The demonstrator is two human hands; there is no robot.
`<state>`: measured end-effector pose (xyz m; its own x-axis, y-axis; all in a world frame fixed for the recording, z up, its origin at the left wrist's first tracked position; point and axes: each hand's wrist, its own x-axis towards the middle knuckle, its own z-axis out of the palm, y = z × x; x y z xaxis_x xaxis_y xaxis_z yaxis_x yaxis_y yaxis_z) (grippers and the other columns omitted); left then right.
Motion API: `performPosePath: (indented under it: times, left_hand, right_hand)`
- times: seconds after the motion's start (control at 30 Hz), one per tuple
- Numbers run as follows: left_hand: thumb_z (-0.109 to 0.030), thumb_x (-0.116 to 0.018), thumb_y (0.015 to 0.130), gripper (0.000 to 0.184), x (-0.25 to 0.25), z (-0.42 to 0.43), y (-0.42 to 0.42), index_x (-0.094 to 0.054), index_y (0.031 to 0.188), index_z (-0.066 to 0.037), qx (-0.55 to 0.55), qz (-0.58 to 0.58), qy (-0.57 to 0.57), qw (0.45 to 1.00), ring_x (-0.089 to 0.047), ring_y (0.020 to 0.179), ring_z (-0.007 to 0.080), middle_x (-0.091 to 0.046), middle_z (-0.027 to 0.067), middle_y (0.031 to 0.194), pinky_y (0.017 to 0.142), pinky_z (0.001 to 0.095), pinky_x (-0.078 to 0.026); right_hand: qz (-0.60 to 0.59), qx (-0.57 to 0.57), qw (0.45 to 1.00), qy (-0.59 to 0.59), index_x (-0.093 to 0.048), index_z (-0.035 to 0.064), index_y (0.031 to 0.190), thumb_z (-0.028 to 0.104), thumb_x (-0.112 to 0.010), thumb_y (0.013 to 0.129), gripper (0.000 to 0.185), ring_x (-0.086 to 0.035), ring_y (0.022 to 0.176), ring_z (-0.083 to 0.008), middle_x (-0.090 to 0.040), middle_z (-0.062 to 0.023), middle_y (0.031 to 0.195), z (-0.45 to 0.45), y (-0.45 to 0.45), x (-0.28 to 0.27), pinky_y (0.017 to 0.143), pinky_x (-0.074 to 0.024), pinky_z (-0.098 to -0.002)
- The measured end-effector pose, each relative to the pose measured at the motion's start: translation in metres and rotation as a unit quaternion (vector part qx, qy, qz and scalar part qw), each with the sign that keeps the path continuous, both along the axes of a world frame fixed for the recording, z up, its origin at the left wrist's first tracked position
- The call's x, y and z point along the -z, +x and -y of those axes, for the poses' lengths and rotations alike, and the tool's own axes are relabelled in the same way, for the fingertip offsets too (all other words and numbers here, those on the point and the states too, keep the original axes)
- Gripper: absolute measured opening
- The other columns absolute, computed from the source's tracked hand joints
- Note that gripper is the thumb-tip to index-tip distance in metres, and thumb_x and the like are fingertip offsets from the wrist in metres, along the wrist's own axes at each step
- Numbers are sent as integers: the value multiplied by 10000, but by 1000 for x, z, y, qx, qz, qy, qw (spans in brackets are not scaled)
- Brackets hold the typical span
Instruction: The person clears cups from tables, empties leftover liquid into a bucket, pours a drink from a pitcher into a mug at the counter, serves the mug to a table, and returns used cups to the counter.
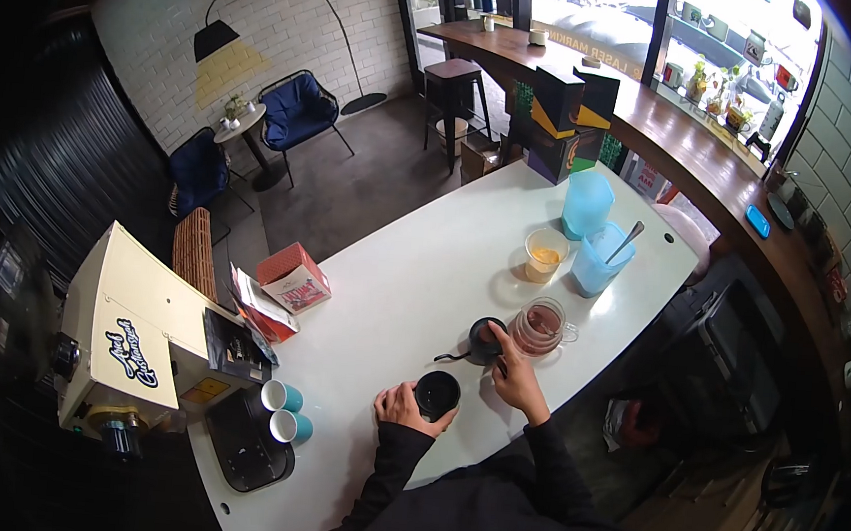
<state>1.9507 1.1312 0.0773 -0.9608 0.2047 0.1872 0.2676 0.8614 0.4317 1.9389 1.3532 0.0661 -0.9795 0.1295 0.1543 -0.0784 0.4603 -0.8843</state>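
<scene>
My left hand (404, 407) is wrapped round a small black cup (437, 396) close to the table's near edge, its open top facing up. With fingers closed at its rim, my right hand (519, 379) grips a dark round vessel (485, 343). A thin curved black handle sticks out from that vessel to the left; its exact kind is unclear. Just right of it stands a ribbed glass server (540, 331) with reddish-brown liquid inside. Farther back are a clear cup (542, 257) with something yellow-orange in it and a light-blue pitcher (598, 263) holding a spoon (629, 239).
Another light-blue container (588, 200) stands behind. Dark printed boxes (565, 127) are stacked at the table's far end. On the left are a cream machine (130, 334), a black tray (243, 450), two teal cups (286, 425) and a red-and-white box (293, 278).
</scene>
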Motion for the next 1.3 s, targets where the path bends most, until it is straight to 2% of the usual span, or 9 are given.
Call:
performPosePath:
  times: [0.07,0.57,0.6,0.67,0.77,0.87,1.07,1.13,1.3]
  left_hand:
    - [-552,-802,605,784,0,1,1,-496,1106,-32,0,3,-2,1000,-529,1087,312,-600,150,1050,1061,483,-266]
    - [-551,-793,619,769,1,4,0,-507,1113,-35,10,-8,6,1000,-530,1079,324,-611,142,1036,1054,492,-267]
    - [-560,-784,621,747,0,3,0,-523,1084,-35,8,-25,5,1000,-542,1055,313,-624,129,1021,1041,486,-276]
    - [-568,-774,623,727,2,3,1,-538,1056,-35,6,-39,6,999,-553,1030,302,-636,116,1005,1028,480,-285]
    - [-572,-773,622,732,2,3,1,-539,1058,-34,3,-34,5,999,-553,1033,302,-637,115,1005,1029,480,-284]
    - [-554,-794,614,766,-2,4,0,-521,1095,-25,8,-26,5,1000,-534,1065,314,-614,149,1026,1041,484,-281]
    - [-555,-787,621,754,0,4,2,-529,1088,-22,-1,-21,7,1000,-533,1065,306,-619,132,1032,1040,482,-283]
    - [-556,-784,621,747,1,5,1,-534,1080,-23,-1,-30,6,1000,-533,1067,304,-623,124,1029,1040,483,-283]
    - [-551,-782,625,733,5,3,1,-538,1080,-31,-29,-39,7,999,-534,1070,303,-627,118,1022,1038,481,-284]
  right_hand:
    - [-37,3,999,22,-244,271,1477,-39,-524,746,842,-599,720,-420,-603,-209,792,1,2,4,668,-444,-498]
    - [-70,3,997,29,-239,270,1482,-56,-503,731,861,-574,641,-384,-545,-186,715,2,1,-2,647,-437,-469]
    - [-11,-7,1000,6,-268,215,1475,-96,-479,728,835,-527,943,-378,-502,-196,1043,1,1,-4,797,-443,-416]
    - [49,-17,998,-17,-296,160,1467,-135,-455,725,813,-481,1245,-373,-459,-207,1371,0,3,-6,946,-450,-363]
    - [43,-14,999,-9,-299,162,1466,-136,-456,722,817,-486,1240,-368,-459,-206,1370,1,2,-5,942,-451,-358]
    - [-27,-3,999,29,-250,251,1480,-59,-506,731,850,-566,653,-374,-556,-191,764,1,0,4,655,-439,-465]
    - [-44,-11,999,21,-257,232,1478,-79,-497,725,849,-589,693,-366,-591,-212,909,1,0,-1,692,-468,-440]
    - [12,-30,999,-26,-302,152,1470,-152,-449,736,809,-571,1080,-278,-494,-184,1328,1,1,-6,839,-465,-289]
    - [50,-49,997,-33,-294,149,1476,-158,-448,743,809,-597,975,-221,-502,-171,1323,-4,-2,-4,792,-463,-258]
